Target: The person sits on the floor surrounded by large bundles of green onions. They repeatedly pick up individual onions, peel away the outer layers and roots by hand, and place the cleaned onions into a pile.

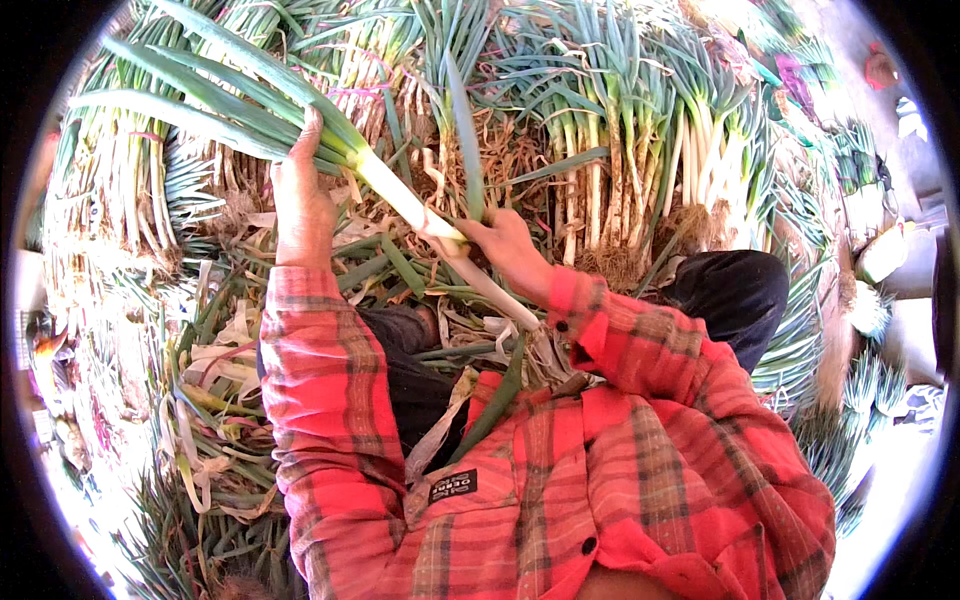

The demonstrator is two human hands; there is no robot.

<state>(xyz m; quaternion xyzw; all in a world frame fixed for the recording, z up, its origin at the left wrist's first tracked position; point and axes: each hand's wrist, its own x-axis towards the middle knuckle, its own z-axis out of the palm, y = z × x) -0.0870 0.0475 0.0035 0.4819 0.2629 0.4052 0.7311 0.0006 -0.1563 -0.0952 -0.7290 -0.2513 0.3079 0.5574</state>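
Note:
Across the front of me runs a long Welsh onion (pixel 390 187), tilted, its green leaves at the upper left and its white stalk towards my lap. My left hand (pixel 304 199) is closed around the base of its leaves. Further down the white stalk, the fingers of my right hand (pixel 510 247) pinch an outer layer of the stalk. A single green leaf (pixel 465 142) stands up from that hand. Below the right hand, the stalk's lower length (pixel 495 289) runs to pale roots (pixel 551 356) near my shirt.
Bundles of Welsh onions (pixel 607 150) with roots stand in front, and more bundles (pixel 124 180) stand at the left. Stripped leaves and skins (pixel 225 375) are heaped around my legs. One bent knee (pixel 731 300) rises at the right. A loose leaf (pixel 495 405) lies against my shirt.

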